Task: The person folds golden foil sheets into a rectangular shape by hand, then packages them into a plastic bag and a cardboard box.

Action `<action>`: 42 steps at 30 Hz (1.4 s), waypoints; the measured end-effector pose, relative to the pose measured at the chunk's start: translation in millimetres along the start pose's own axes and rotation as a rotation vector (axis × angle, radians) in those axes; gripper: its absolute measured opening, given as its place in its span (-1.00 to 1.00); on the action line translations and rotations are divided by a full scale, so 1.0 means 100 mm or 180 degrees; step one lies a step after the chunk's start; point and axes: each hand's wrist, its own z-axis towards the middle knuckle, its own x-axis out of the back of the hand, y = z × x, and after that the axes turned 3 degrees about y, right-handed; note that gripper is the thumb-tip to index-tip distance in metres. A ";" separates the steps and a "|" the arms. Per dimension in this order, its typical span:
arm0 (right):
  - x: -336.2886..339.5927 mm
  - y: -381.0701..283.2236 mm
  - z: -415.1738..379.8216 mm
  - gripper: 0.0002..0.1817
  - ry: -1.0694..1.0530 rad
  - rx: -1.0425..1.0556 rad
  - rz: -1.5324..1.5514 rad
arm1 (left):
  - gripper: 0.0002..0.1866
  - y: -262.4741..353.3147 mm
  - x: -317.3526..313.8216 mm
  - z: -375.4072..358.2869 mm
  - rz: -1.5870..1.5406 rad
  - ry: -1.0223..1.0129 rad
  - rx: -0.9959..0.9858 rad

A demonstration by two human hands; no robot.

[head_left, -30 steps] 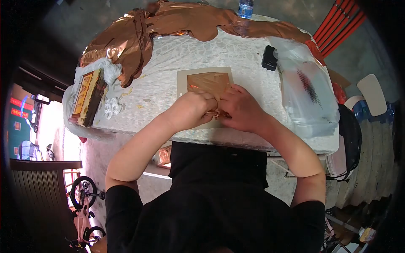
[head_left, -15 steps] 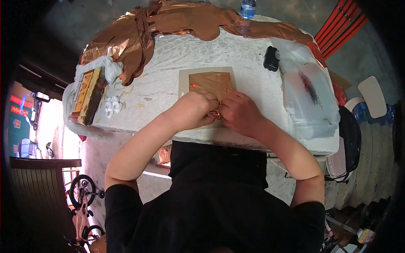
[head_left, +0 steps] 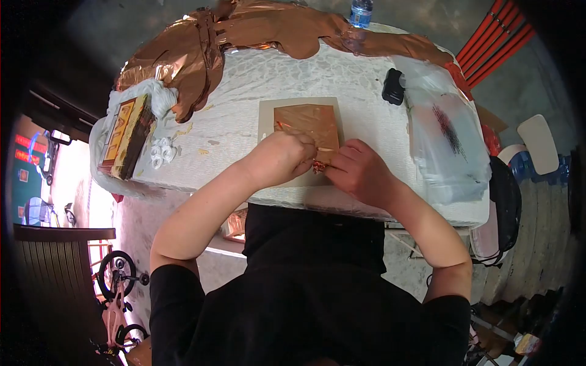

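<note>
A piece of copper-coloured film (head_left: 308, 119) lies on a beige square board (head_left: 267, 113) at the table's front middle. My left hand (head_left: 282, 160) is closed over the film's near left part, its fingers curled on the film. Between the two hands a small crinkled reddish-gold bit (head_left: 318, 166) sticks out by my left fingertips. My right hand (head_left: 361, 174) rests just right of it, fingers bent and pressed together near the bit. What the right fingertips pinch is hidden.
Copper-coloured film sheets (head_left: 281, 27) cover the table's far edge. A patterned box (head_left: 125, 137) and small white rolls (head_left: 162, 152) are on the left. At right lie a black object (head_left: 394, 86) and clear plastic bags (head_left: 448, 146). A water bottle (head_left: 361, 13) stands at the back.
My right hand has shifted slightly right and down, away from the left. The reddish-gold bit between them now shows more. My left hand stays nearly in place.
</note>
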 end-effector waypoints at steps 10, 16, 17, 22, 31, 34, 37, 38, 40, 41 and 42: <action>-0.05 -0.05 0.18 -0.92 -0.0167 0.0017 -0.0461 | -0.89 -0.01 0.03 0.01 -0.0043 -0.0162 0.0130; -0.23 -0.03 0.10 -0.86 -0.0292 -0.0187 -0.0428 | -0.89 0.00 0.03 0.00 -0.0067 -0.0126 0.0119; -0.20 -0.03 0.09 -0.86 -0.0291 -0.0178 -0.0427 | -0.89 0.00 0.03 0.00 -0.0066 -0.0084 0.0087; -0.10 -0.02 0.13 -0.86 -0.0841 -0.0281 -0.0173 | -0.89 0.00 0.04 0.00 0.0002 -0.0187 0.0175; -0.23 -0.04 0.10 -0.96 -0.0423 -0.0186 -0.0365 | -0.87 0.00 0.03 0.00 -0.0024 -0.0121 0.0137; -0.27 -0.05 0.06 -0.94 -0.0191 -0.0299 -0.0272 | -0.86 -0.01 0.03 0.00 -0.0034 -0.0129 0.0103; -0.27 -0.05 0.06 -0.89 -0.0038 -0.0308 -0.0191 | -0.86 0.00 0.04 0.00 -0.0038 -0.0144 0.0072; -0.28 -0.04 0.06 -0.89 -0.0038 -0.0304 -0.0192 | -0.85 0.01 0.04 0.00 -0.0014 -0.0155 0.0060; -0.29 -0.04 0.05 -0.86 0.0079 -0.0296 -0.0225 | -0.85 0.01 0.05 0.01 0.0007 -0.0186 0.0073; -0.29 -0.04 0.06 -0.86 0.0080 -0.0294 -0.0227 | -0.84 0.02 0.06 0.01 0.0030 -0.0221 0.0084; -0.28 -0.04 0.06 -0.84 0.0065 -0.0314 -0.0202 | -0.84 0.02 0.06 0.02 0.0033 -0.0220 0.0083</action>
